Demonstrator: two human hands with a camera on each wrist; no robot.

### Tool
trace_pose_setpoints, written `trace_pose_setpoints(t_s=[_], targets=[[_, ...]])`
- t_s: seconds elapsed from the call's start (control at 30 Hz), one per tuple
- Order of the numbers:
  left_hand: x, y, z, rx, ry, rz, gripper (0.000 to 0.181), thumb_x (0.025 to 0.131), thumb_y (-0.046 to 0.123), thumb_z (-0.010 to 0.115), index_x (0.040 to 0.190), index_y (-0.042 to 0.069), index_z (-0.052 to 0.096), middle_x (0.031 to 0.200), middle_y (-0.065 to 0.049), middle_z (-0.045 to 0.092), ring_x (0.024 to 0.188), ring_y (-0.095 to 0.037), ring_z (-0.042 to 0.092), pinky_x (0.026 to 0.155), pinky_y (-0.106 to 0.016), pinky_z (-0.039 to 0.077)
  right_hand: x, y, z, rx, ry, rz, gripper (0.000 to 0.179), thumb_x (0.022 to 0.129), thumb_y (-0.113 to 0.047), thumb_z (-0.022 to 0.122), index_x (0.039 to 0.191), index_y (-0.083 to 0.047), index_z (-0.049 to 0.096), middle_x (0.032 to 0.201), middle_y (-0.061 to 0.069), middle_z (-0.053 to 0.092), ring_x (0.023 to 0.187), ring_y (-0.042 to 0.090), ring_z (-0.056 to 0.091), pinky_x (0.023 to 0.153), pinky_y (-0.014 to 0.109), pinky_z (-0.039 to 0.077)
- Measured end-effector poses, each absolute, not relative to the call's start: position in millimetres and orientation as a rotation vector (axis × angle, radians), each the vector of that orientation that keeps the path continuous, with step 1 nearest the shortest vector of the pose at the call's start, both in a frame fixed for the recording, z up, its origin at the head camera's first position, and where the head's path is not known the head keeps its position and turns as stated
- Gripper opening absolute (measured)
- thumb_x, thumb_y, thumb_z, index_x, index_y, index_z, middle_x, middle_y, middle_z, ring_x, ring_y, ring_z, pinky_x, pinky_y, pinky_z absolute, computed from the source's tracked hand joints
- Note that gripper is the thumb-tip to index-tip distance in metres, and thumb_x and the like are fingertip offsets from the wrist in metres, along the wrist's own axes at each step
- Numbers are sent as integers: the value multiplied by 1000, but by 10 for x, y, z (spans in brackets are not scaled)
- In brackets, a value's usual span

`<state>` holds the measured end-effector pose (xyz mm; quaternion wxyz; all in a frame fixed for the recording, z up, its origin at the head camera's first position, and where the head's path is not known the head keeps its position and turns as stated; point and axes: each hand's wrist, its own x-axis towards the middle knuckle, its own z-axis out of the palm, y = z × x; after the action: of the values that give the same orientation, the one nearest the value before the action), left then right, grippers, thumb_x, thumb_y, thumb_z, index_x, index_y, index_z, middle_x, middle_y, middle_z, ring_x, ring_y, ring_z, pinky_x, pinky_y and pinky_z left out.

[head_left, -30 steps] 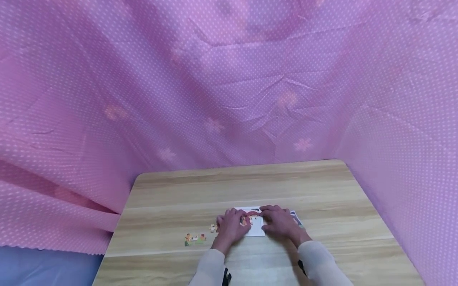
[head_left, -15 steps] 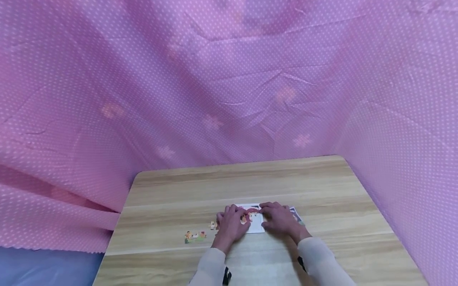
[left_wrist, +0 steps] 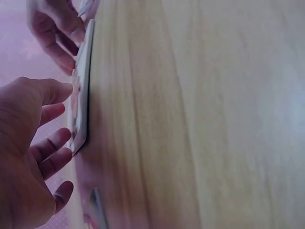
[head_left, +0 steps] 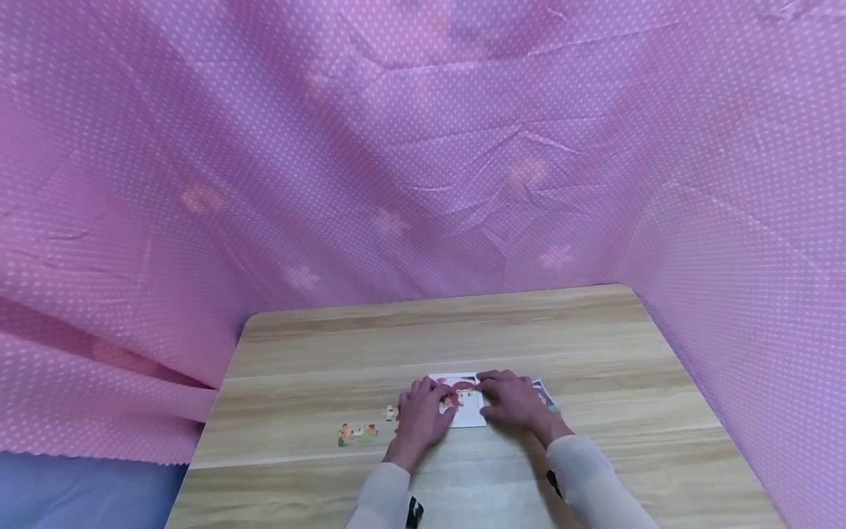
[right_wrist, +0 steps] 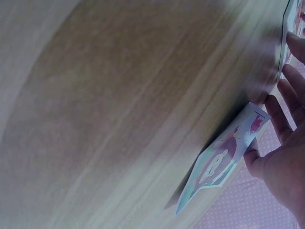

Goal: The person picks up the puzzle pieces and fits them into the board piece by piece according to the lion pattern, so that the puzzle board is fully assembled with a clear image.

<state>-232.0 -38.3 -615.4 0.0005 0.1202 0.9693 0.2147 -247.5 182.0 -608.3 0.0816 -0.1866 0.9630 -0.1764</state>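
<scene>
A white jigsaw puzzle board [head_left: 471,419] lies flat between my two hands, with red and pink picture pieces [head_left: 465,388] along its upper part and bare white below. My left hand [head_left: 421,416] covers the board's left side, its fingertips and thumb touching the pieces and the edge. At the right edge, my right hand [head_left: 517,401] rests with index finger and thumb spread along the border. Both hands' fingers look relaxed, as the left wrist view shows for the left hand [left_wrist: 33,138]. Part of the board is hidden under the hands.
Several loose jigsaw pieces [head_left: 358,433] lie left of the left hand, another small piece [head_left: 390,413] close beside it. A printed picture sheet [right_wrist: 219,160] lies under and beyond the right hand. Pink dotted cloth [head_left: 423,184] surrounds the wooden table [head_left: 317,353].
The whole head view has shifted slightly, moving table and hands a little upward. Both hands keep nearly the same place on the board, with the left fingers moving only slightly.
</scene>
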Motion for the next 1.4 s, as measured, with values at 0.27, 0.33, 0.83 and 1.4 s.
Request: trace_pose_setpoints(t_s=[0.27,0.33,0.83,1.4], targets=[[-2252,-567,-6044,310,3029,779,42,83,38,69,122,22,65,118,1,59,111,-21,51,95,-48,37,-2507,1798,-6083,-536,2872,-537,49,78,-42,74,123,-26,64,143,-5,52,129,24,48,99,55,38],[-2251,-608,-6039,296,3021,803,41,83,37,69,120,23,65,120,1,60,113,-21,52,97,-49,37,-2514,1801,-6081,-525,2872,-531,49,78,-42,74,124,-27,64,144,-6,51,129,23,48,99,54,38],[-2162,-969,-6104,129,2996,930,47,79,36,73,123,24,62,125,1,61,120,-25,52,102,-54,35,-2436,1792,-6040,-477,2854,-564,48,80,-43,73,125,-28,63,145,-6,50,131,23,46,100,52,37],[-2107,-1143,-6136,-12,3031,839,45,78,33,75,121,23,64,127,0,59,117,-25,49,99,-56,30,-2454,1826,-6052,-488,2845,-578,50,79,-42,74,125,-28,63,145,-5,50,131,23,46,100,53,36]])
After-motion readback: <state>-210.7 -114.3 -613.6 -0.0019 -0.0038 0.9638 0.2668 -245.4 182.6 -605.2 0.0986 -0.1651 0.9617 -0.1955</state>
